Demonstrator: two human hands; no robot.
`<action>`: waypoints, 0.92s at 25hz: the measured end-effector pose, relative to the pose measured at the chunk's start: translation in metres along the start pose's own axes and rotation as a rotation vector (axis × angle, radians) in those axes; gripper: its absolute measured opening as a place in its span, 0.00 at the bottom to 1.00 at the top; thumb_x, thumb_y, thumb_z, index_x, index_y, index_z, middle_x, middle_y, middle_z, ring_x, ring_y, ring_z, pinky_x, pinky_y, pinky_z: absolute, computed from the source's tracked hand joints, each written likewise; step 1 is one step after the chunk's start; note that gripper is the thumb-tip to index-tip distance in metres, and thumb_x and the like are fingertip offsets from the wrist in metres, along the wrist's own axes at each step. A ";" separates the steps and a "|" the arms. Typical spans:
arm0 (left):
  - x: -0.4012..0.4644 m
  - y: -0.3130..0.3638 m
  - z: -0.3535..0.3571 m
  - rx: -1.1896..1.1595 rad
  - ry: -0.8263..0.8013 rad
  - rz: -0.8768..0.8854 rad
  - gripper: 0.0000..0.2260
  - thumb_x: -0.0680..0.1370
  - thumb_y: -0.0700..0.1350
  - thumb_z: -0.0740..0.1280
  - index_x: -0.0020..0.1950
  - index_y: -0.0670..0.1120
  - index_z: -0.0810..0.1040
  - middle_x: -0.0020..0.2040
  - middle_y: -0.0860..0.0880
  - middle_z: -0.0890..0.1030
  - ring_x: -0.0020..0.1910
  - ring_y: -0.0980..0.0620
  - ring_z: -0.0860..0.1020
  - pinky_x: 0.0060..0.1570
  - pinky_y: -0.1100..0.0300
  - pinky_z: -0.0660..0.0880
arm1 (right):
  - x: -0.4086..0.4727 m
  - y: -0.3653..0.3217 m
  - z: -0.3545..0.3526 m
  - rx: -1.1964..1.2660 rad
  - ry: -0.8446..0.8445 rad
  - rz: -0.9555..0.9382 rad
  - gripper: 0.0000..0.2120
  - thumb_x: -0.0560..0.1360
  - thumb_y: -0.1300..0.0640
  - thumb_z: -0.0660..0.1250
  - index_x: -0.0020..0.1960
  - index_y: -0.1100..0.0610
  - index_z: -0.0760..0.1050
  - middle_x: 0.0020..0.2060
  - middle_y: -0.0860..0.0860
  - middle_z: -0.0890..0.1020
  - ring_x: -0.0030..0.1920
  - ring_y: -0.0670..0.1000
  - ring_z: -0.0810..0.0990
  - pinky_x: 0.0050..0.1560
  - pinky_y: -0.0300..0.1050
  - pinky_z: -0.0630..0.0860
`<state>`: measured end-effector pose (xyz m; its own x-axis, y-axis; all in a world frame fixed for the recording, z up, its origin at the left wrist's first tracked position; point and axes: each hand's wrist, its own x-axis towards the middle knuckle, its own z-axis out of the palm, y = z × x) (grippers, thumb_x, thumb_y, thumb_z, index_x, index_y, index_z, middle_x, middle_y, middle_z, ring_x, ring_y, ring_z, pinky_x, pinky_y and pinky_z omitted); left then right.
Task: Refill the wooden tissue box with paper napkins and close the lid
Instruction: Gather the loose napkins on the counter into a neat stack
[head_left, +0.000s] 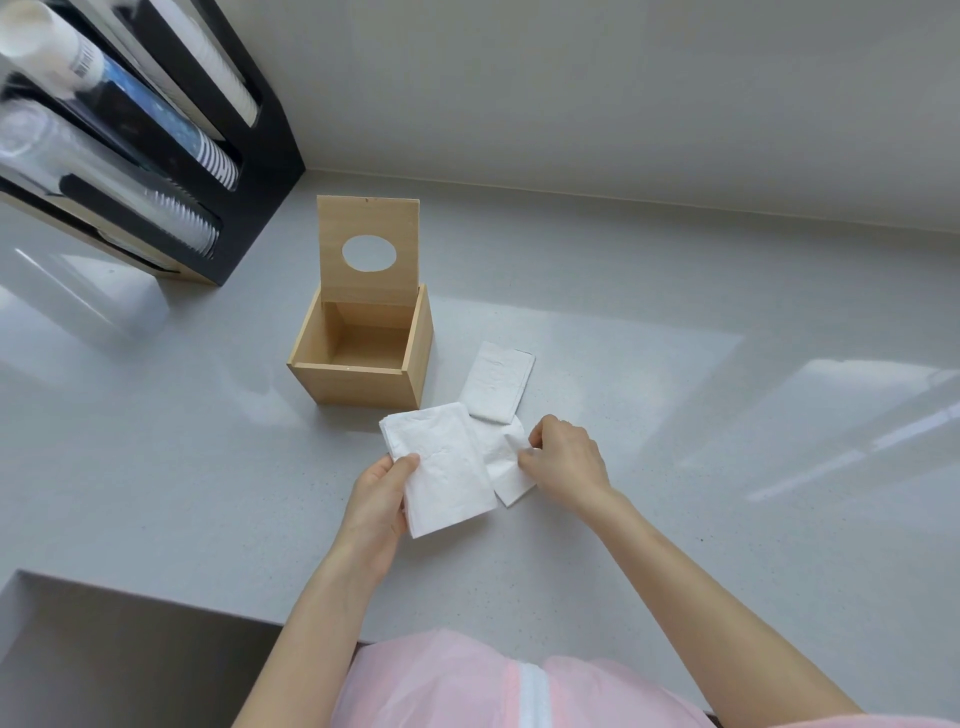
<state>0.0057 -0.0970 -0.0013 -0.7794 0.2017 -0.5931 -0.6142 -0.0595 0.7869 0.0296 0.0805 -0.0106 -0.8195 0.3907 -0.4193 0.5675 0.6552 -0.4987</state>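
Observation:
The wooden tissue box (358, 383) stands on the grey counter, empty inside. Its lid (368, 223), with an oval hole, is raised upright at the back. My left hand (382, 499) holds a stack of white paper napkins (441, 467) just in front of the box, thumb on top. My right hand (563, 457) pinches the edge of another napkin (509, 467) lying partly under that stack. A third folded napkin pile (496, 382) lies flat on the counter to the right of the box.
A black cup dispenser (171, 156) with sleeves of paper cups stands at the back left against the wall. The counter's front edge drops off at the lower left (130, 597). The grey counter (727, 415) stretches to the right.

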 end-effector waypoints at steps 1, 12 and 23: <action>0.000 0.000 0.000 -0.001 -0.003 0.002 0.09 0.79 0.40 0.57 0.49 0.45 0.77 0.46 0.48 0.81 0.44 0.51 0.78 0.43 0.57 0.73 | 0.000 0.002 -0.002 0.061 -0.015 0.002 0.02 0.72 0.60 0.60 0.42 0.57 0.66 0.44 0.54 0.74 0.43 0.54 0.69 0.36 0.43 0.65; -0.002 0.001 0.006 0.011 -0.022 0.004 0.09 0.79 0.40 0.57 0.48 0.45 0.77 0.45 0.48 0.81 0.44 0.51 0.78 0.42 0.57 0.73 | -0.018 0.021 -0.044 0.540 -0.048 -0.026 0.06 0.72 0.61 0.64 0.47 0.52 0.73 0.42 0.51 0.78 0.42 0.51 0.76 0.44 0.43 0.73; -0.007 0.001 0.018 0.044 -0.097 0.010 0.12 0.79 0.42 0.55 0.51 0.44 0.78 0.43 0.48 0.81 0.41 0.51 0.79 0.36 0.59 0.75 | -0.036 -0.008 -0.036 1.229 -0.063 -0.096 0.08 0.74 0.67 0.64 0.45 0.55 0.72 0.36 0.49 0.82 0.36 0.45 0.81 0.36 0.34 0.80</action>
<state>0.0134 -0.0810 0.0066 -0.7688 0.2950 -0.5675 -0.5985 -0.0191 0.8009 0.0515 0.0849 0.0356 -0.8759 0.3207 -0.3605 0.2313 -0.3766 -0.8970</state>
